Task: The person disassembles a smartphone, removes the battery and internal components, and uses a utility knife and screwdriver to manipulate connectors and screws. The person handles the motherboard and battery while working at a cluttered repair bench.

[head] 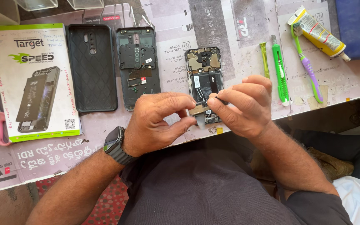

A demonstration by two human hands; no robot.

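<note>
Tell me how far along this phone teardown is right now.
Done: the black back cover and inner frame lie removed beside the boxed battery. In hand: left hand and right hand pinch a small dark part over the opened phone, its boards exposed. Left: the box looks unopened, and the cover and frame are not yet refitted. The green tools lie unused.

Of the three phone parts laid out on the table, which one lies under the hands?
The opened phone with its battery and boards exposed, rightmost of the three; the black case and mid-frame lie untouched to its left.
</note>
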